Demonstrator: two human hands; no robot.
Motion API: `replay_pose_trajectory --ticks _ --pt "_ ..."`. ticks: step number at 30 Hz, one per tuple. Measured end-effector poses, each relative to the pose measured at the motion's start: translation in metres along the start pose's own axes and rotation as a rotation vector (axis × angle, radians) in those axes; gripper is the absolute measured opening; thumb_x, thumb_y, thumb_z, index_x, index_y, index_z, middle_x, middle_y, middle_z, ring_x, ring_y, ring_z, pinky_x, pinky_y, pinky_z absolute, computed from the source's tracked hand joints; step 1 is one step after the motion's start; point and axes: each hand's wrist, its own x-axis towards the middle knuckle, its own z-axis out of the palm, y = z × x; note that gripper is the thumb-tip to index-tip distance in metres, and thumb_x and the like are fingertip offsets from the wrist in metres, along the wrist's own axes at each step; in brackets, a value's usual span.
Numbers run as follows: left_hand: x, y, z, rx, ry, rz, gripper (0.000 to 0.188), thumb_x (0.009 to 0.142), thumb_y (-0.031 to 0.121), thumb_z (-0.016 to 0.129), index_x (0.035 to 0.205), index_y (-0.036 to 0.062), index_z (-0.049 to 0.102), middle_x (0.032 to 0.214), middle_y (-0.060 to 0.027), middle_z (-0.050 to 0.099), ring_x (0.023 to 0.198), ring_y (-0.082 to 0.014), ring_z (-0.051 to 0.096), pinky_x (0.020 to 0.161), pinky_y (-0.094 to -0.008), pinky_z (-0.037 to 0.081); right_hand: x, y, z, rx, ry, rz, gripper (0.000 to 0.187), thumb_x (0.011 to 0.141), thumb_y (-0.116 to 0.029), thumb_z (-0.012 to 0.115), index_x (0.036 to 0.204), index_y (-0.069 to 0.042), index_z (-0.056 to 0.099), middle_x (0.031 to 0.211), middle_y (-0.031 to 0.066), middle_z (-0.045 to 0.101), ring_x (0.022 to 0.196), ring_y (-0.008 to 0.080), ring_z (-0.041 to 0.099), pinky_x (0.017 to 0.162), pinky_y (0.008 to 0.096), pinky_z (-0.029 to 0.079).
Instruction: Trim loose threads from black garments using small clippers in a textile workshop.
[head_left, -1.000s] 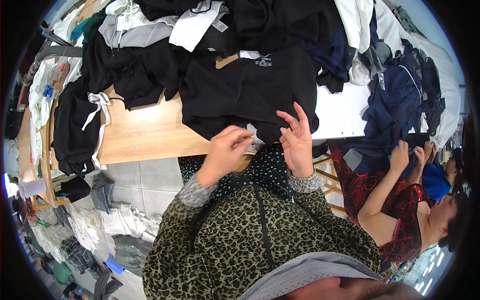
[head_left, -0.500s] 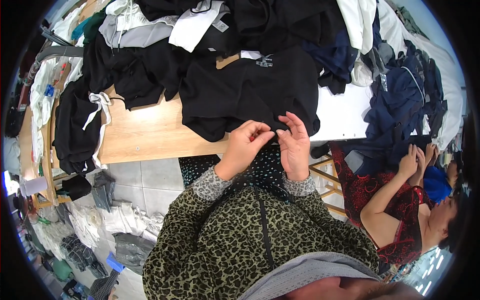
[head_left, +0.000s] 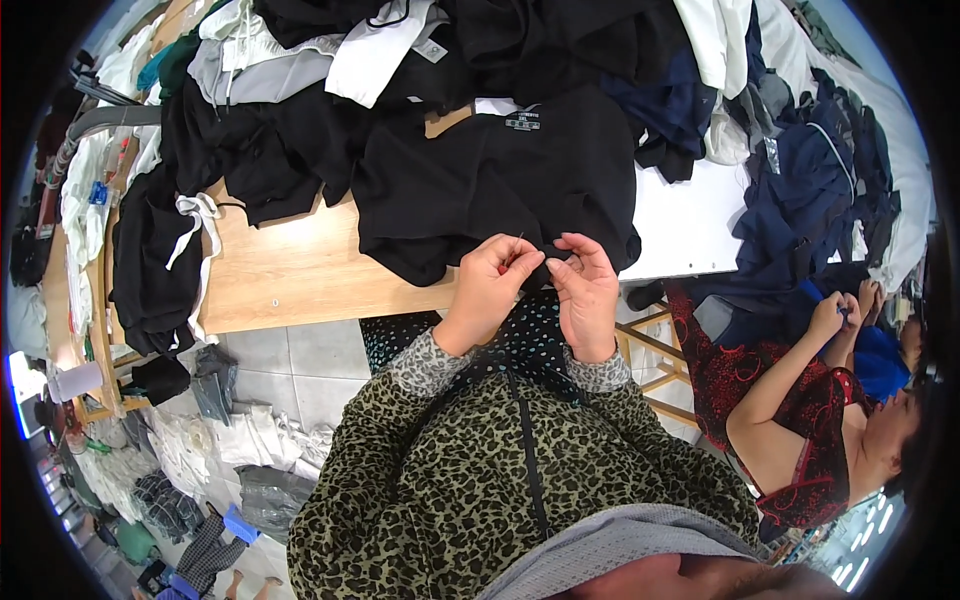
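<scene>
A black garment [head_left: 490, 180] with a printed neck label lies spread on the table in front of me, its near edge hanging over the front. My left hand [head_left: 490, 287] is closed at that edge, thumb and fingertips pinched. A bit of red shows inside it and a thin dark tip sticks up above the fingers; I cannot make out what this is. Close beside it, my right hand [head_left: 588, 297] has thumb and forefinger brought together on the garment's edge, the other fingers raised and loosely bent.
Black clothes [head_left: 260, 150] and a grey garment [head_left: 265, 70] heap up at the back left. Navy clothes [head_left: 800, 200] pile on the right. A co-worker in red and black [head_left: 780, 420] sits at my right. Bagged goods [head_left: 275, 500] lie on the floor at left.
My hands have drawn slightly closer together at the garment's edge, and the right fingers have bent inward. The co-worker's hands have shifted on the navy cloth.
</scene>
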Motion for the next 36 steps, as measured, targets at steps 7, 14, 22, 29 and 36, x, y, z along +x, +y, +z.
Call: replay_pose_trajectory --ticks 7,14,22,29,36 --pt "0.001 0.001 -0.009 -0.478 -0.044 -0.353 0.012 0.09 0.016 0.059 0.087 0.0045 0.057 0.066 0.0054 0.047 0.05 0.0 0.038 0.043 -0.0161 0.029 0.0 -0.003 0.001 0.068 0.084 -0.013 0.028 0.081 0.009 0.061 0.108 0.001 0.056 0.098 0.0049 0.059 0.078 0.0068 0.054 0.073 0.0198 0.048" --pt "-0.001 -0.004 0.003 -0.166 -0.015 -0.138 0.011 0.088 0.013 0.061 0.085 0.0029 0.06 0.069 0.006 0.05 0.054 0.0007 0.042 0.045 -0.0158 0.031 -0.002 -0.002 0.003 0.073 0.087 0.019 0.027 0.081 0.008 0.061 0.106 0.001 0.056 0.097 0.0044 0.059 0.077 0.0071 0.054 0.072 0.0201 0.049" --pt "0.0 -0.006 -0.019 -0.552 0.002 -0.342 0.014 0.091 0.017 0.058 0.085 0.0045 0.055 0.062 0.0032 0.047 0.046 -0.0026 0.038 0.039 -0.018 0.029 0.002 -0.003 -0.002 0.073 0.111 -0.052 0.027 0.081 0.009 0.061 0.106 0.0 0.057 0.096 0.0044 0.059 0.077 0.0061 0.053 0.072 0.0194 0.048" --pt "0.002 0.019 -0.008 -0.486 -0.063 -0.225 0.013 0.094 0.016 0.053 0.088 0.0046 0.052 0.071 -0.0016 0.055 0.054 -0.0076 0.05 0.047 -0.0186 0.04 -0.001 -0.003 0.0 -0.003 0.045 -0.096 0.027 0.081 0.01 0.059 0.107 0.002 0.058 0.108 0.0106 0.062 0.088 0.0103 0.058 0.079 0.0212 0.048" --pt "0.009 0.01 -0.02 -0.709 -0.032 -0.146 0.011 0.094 0.013 0.051 0.088 0.0044 0.051 0.074 -0.0033 0.056 0.061 -0.0097 0.053 0.054 -0.0218 0.043 0.0 -0.001 0.0 -0.059 0.003 -0.175 0.022 0.082 0.009 0.059 0.103 0.004 0.06 0.103 0.0118 0.065 0.094 0.0129 0.06 0.083 0.0222 0.047"
